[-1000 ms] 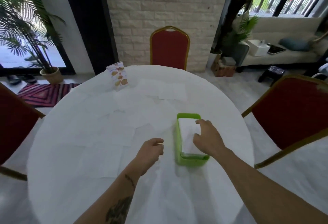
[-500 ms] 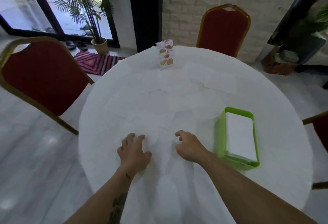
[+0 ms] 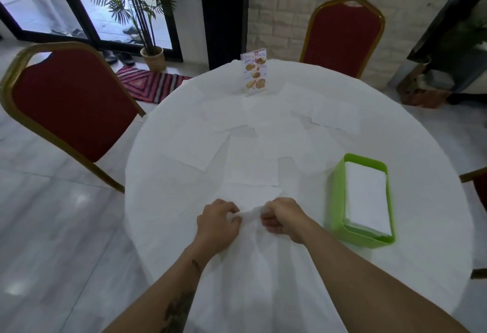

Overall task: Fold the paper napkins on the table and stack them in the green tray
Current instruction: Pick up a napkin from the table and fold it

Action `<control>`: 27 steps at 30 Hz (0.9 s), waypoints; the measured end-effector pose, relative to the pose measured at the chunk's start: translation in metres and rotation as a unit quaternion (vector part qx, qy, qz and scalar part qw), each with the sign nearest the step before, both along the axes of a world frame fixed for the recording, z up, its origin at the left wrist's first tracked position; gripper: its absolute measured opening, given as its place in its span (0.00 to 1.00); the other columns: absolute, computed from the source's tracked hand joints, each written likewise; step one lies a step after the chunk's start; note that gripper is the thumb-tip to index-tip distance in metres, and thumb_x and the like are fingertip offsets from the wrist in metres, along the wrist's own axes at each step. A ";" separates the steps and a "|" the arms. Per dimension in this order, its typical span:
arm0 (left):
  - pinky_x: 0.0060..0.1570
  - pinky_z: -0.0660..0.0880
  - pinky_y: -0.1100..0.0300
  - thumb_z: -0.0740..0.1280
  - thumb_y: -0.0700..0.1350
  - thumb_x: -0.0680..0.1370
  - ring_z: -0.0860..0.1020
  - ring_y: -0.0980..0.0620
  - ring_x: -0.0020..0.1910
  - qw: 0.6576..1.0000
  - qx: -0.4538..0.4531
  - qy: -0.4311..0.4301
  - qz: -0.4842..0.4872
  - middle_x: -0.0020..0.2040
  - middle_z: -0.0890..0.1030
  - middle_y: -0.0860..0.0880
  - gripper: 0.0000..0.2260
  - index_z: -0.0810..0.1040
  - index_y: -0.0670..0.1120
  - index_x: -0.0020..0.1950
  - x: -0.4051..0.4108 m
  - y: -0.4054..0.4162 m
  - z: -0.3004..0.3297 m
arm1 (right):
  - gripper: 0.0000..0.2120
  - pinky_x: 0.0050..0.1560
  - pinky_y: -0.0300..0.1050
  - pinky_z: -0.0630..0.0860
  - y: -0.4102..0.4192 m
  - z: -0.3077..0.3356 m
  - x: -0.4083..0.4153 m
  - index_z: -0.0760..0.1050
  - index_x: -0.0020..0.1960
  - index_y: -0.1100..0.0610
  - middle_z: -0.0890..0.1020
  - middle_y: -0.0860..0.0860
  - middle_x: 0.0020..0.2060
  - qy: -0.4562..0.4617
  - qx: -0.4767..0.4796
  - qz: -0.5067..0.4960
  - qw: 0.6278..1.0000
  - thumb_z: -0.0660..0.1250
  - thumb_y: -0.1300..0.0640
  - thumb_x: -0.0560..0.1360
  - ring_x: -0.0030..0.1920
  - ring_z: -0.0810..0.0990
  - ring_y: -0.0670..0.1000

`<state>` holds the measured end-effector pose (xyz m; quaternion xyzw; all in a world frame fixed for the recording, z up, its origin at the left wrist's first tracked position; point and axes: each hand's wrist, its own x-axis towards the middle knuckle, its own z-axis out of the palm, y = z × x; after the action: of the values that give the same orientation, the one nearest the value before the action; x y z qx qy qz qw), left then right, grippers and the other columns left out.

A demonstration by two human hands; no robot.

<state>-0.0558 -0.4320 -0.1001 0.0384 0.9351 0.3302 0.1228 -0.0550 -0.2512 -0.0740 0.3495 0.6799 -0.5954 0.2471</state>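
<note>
Seen from above, at the near edge of a round table [image 3: 395,127] under a white cloth: left hand [image 3: 218,223] and right hand [image 3: 283,218] close together, both with curled fingers, each pinching one end of the same paper napkin [image 3: 250,201], lifted and bunched between them while its far part lies flat on the cloth. Exact fold of this napkin not possible to tell, because of blur and white on white. Just beyond the hands, more unfolded napkins [image 3: 251,164] spread flat over the middle and far part of the table, some overlapping one another, edges only faintly visible. To the right of the hands, near the right edge of the table, the green tray [image 3: 340,201], long side running from near to far, apart from both hands, holding a neat stack of folded napkins [image 3: 366,198] filling most of its inside. At the far side of the table, an upright menu card [image 3: 254,71] with pictures of food, just beside the farthest napkins. Around the table, red chairs with gold frames: one at the left [image 3: 71,100], one at the far side [image 3: 342,35], a part of another at the right edge. Farther left, on the floor by the glass door, a potted palm [image 3: 152,53] and a striped rug [image 3: 150,86].
</note>
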 end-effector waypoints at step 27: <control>0.47 0.71 0.67 0.62 0.37 0.75 0.75 0.57 0.48 0.998 0.056 0.031 0.014 0.50 0.75 0.57 0.12 0.78 0.53 0.49 0.035 -0.019 -0.010 | 0.11 0.60 0.48 0.71 0.001 -0.012 0.052 0.76 0.57 0.53 0.72 0.52 0.61 0.188 0.318 0.187 0.910 0.60 0.54 0.78 0.63 0.70 0.55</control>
<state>-0.0212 -0.4506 -0.1105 0.0423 0.9188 0.3827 0.0868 -0.0034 -0.2505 -0.0860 0.1577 0.9202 -0.3447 0.0976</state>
